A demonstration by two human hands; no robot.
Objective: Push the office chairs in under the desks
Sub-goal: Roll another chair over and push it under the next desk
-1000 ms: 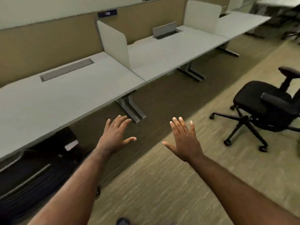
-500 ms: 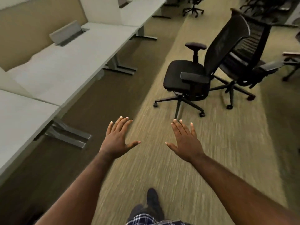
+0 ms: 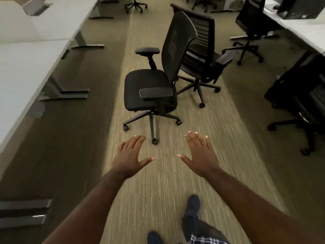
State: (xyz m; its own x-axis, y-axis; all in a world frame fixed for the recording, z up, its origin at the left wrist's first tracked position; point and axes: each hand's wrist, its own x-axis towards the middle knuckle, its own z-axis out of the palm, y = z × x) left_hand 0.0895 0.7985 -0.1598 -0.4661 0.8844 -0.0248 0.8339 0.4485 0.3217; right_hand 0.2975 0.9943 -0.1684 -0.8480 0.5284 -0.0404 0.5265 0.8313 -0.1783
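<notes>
A black office chair [image 3: 147, 88] with a mesh back stands in the middle of the aisle, its seat facing left toward the white desks [image 3: 26, 55]. A second black chair [image 3: 202, 55] stands right behind it, back to back. My left hand [image 3: 131, 155] and right hand [image 3: 200, 154] are held out flat, palms down, fingers spread, a short way in front of the near chair's wheeled base. Neither hand touches anything.
A row of white desks with grey feet runs along the left. More black chairs [image 3: 302, 106] stand at the desks [image 3: 302, 30] on the right, and another chair [image 3: 135, 4] is far down the aisle. My feet [image 3: 192, 206] are on the striped carpet.
The view has swung right, from the left desks to straight down the aisle. The near chair has come closer and is now centred ahead. My hands keep the same spread pose.
</notes>
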